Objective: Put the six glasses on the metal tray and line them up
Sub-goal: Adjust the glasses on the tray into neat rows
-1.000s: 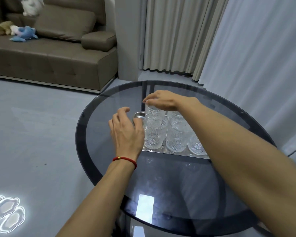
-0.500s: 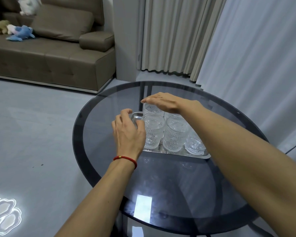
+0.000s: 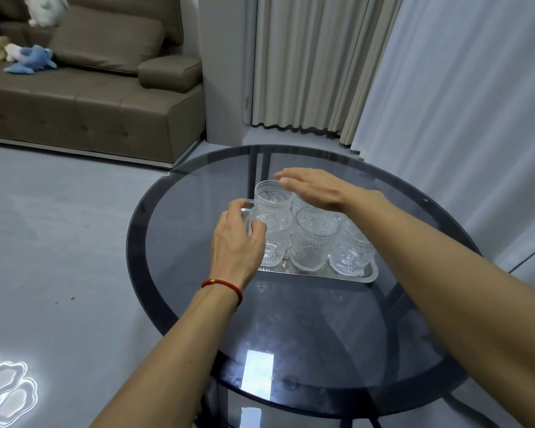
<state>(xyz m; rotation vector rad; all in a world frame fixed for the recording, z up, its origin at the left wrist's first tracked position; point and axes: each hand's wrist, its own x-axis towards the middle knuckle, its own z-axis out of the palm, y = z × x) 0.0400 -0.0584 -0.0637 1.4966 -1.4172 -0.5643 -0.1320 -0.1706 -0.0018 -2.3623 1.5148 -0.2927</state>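
Observation:
A metal tray lies on the round dark glass table. Several clear patterned glasses stand on it in two rows. My left hand is at the tray's left end, thumb and fingers curled around the front-left glass. My right hand is flat, palm down, over the back row, its fingertips at the rim of the back-left glass. The front middle glass and front-right glass stand untouched. My right hand and arm hide most of the other back-row glasses.
A brown sofa with soft toys stands at the far left across a grey floor. Curtains hang behind and to the right of the table. The table's near half carries only a light reflection.
My left hand has moved right, from beside the tray's left edge onto the front-left glass. My right hand has shifted right, uncovering the back-left glass.

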